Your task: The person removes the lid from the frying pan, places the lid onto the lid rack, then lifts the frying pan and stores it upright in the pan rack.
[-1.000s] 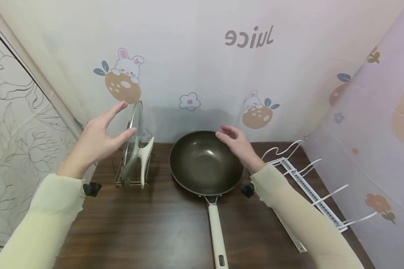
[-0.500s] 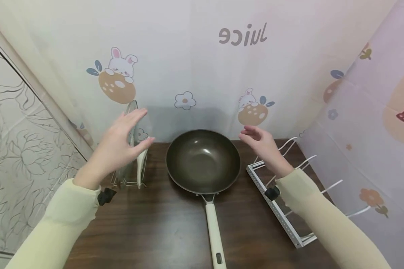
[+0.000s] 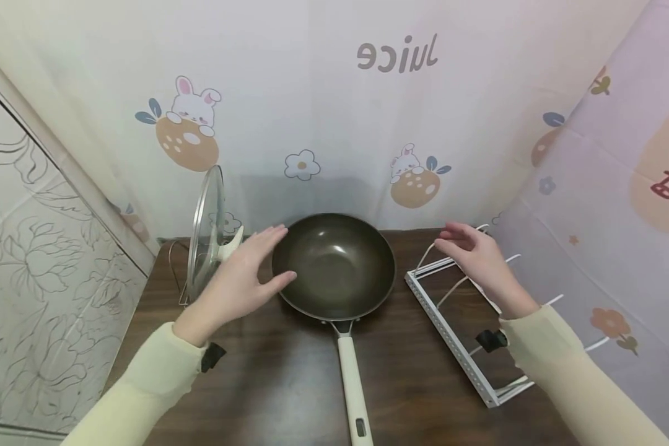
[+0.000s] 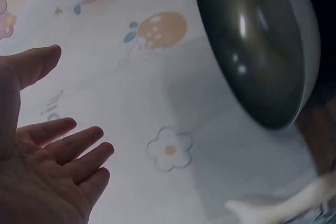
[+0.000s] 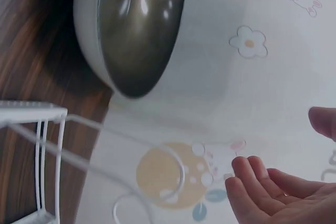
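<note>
A dark frying pan with a cream handle sits on the wooden table, its handle toward me. My left hand hovers over the pan's left side, fingers extended and thumb apart, holding nothing. Behind that hand, a glass lid stands upright in a small wire stand, partly hidden; its cream knob faces the pan. Over a white metal rack on the right, my right hand hangs with fingers slightly bent and nothing in it. In the right wrist view its fingers and thumb are apart.
A printed cloth with rabbits and flowers hangs behind the table, and another side cloth borders it on the right. White wire prongs stick up from the rack. A patterned panel stands at the left.
Both hands have moved right: the left from beside the lid to the pan's left edge, the right from the pan's right edge to above the rack. The view has shifted slightly.
</note>
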{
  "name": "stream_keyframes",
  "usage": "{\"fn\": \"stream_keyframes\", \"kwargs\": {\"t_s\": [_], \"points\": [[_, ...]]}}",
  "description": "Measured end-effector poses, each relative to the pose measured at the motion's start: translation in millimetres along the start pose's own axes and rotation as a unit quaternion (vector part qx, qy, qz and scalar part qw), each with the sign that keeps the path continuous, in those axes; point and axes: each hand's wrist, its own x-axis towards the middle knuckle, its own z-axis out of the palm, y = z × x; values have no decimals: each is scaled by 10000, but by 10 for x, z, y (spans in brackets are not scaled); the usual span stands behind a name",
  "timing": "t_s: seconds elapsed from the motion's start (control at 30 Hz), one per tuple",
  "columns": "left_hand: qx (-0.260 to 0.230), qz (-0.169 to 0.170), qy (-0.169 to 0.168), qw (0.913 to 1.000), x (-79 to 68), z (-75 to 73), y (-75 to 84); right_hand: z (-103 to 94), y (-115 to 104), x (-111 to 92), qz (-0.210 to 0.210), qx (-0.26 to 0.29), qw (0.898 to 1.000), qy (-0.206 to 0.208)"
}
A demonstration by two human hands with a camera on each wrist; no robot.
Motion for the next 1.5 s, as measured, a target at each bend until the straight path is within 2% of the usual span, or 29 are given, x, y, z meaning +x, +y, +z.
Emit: {"fn": "stream_keyframes", "kwargs": {"t_s": [0.17, 0.37, 0.53, 0.8, 1.0, 1.13, 1.23, 1.4, 1.5], "points": [[-415, -522, -199, 9976, -117, 322, -47, -111, 148, -141, -97, -94, 9993, 362], [-910, -938, -81, 9914, -285, 688, -85, -219, 304, -319, -20, -226, 9984, 522], [-1185, -1166, -30, 9861, -416, 975, -63, -308, 403, -465, 122, -569, 9963, 634], [-1603, -1533, -83, 9751, -586, 1345, -8, -369, 555, -650, 166, -1064, 9928, 524], [-1791, -1546, -73, 9716, -695, 1596, 30, -387, 708, -781, 276, -1520, 9871, 418], [-2003, -1651, -235, 9654, -739, 1750, 63, -392, 786, -892, 259, -1913, 9807, 295], [-2340, -1877, -481, 9527, -753, 1845, 91, -375, 832, -980, 293, -2005, 9791, 188], [-3135, -2316, -845, 9170, -758, 1984, 134, -288, 890, -1116, 399, -2243, 9733, 279], [-3458, -2435, -945, 9012, -755, 2062, 152, -227, 910, -1180, 367, -2457, 9673, 513]]}}
